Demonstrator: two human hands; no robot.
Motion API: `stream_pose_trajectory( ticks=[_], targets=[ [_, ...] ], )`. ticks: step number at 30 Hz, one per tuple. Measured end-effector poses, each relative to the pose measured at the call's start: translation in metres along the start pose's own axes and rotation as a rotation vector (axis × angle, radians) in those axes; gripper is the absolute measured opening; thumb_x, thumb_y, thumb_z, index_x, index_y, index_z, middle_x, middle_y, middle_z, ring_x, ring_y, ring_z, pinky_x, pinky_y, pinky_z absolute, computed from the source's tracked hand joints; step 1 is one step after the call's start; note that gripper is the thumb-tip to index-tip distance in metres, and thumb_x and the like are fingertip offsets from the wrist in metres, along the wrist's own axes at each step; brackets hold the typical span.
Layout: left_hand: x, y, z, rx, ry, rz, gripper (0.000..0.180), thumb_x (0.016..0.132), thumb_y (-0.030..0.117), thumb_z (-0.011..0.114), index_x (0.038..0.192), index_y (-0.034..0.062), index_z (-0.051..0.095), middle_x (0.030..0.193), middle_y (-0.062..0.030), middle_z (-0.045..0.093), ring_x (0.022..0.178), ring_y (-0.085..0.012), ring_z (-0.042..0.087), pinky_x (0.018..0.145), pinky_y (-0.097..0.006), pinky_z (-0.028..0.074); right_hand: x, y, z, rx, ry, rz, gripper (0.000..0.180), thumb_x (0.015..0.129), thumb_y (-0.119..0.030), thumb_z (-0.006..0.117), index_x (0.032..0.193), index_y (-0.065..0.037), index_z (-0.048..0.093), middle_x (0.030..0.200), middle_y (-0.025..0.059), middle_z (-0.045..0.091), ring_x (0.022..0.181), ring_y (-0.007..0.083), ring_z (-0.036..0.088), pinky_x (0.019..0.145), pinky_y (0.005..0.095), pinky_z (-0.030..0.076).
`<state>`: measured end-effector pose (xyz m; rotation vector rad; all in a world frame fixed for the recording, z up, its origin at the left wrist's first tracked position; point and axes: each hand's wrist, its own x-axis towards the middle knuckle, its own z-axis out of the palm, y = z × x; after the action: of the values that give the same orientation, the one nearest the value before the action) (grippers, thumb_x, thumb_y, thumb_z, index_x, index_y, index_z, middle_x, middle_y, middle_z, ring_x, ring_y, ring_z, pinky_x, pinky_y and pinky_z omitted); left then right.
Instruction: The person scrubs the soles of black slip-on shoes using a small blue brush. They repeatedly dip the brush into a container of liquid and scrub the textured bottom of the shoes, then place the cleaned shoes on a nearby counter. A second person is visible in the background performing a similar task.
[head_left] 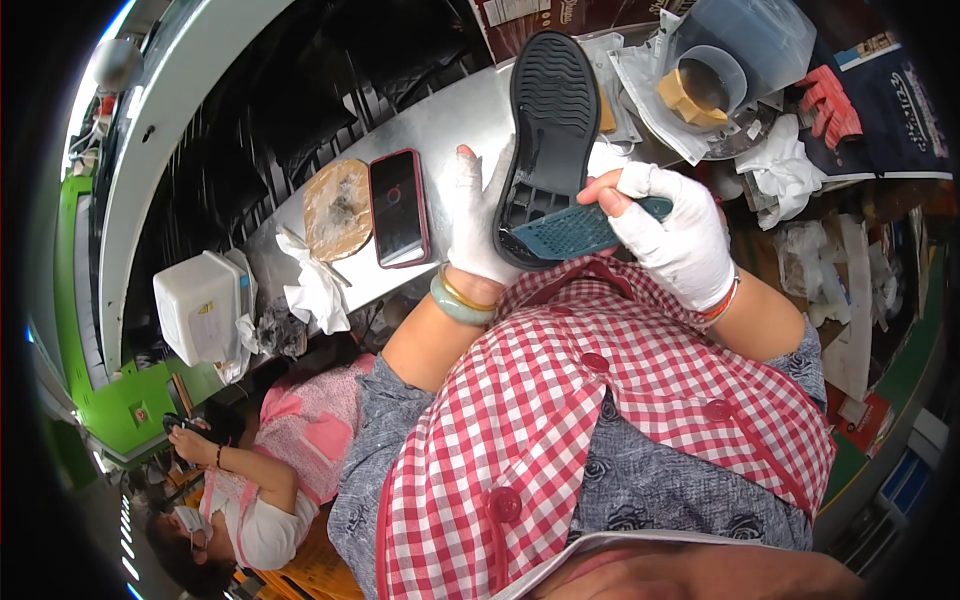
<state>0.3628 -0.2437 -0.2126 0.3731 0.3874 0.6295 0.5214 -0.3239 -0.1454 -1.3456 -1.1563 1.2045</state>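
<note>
A black shoe sole (553,110) stands nearly upright in front of me, with ridges at its far end and recesses at its near end. My left hand (481,222), in a white glove with bare fingertips, holds it from the left side; some fingers are hidden behind it. In a similar glove, my right hand (672,235) pinches a flat teal piece with a dotted texture (568,236). The teal piece lies across the near end of the sole, over the recesses. Whether the two are pressed together, I cannot tell.
A phone (398,208) and a round brown-taped pad (338,210) lie on the metal bench (440,125). At right are a clear cup (712,75), crumpled tissue (785,172) and a red glove (830,105). A white container (195,308) stands left, near a seated co-worker (270,480).
</note>
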Motion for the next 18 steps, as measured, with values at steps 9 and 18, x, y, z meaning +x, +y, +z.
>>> stream_pose_trajectory(
  ticks=[9,18],
  targets=[
    [-0.009,0.007,-0.009,-0.078,0.012,-0.139,0.084,0.081,0.069,0.030,0.131,0.0019,0.034,0.120,-0.0193,0.048,0.106,-0.0287,0.054,0.089,-0.038,0.047,0.020,-0.025,0.000,-0.007,-0.285,0.150,0.022,0.087,-0.024,0.056,0.090,-0.003,0.063,0.082,-0.0003,0.052,0.067,0.0053,0.052,0.053,0.0172,0.048],
    [-0.013,0.020,-0.015,0.138,-0.139,-0.196,0.065,0.091,0.055,0.029,0.125,0.0010,0.041,0.105,-0.0152,0.058,0.092,-0.0209,0.061,0.074,-0.027,0.053,0.040,-0.049,0.015,-0.157,-0.486,0.169,0.024,0.086,-0.027,0.058,0.092,-0.005,0.063,0.071,-0.0005,0.058,0.046,0.0024,0.048,0.044,0.0148,0.037]
  ],
)
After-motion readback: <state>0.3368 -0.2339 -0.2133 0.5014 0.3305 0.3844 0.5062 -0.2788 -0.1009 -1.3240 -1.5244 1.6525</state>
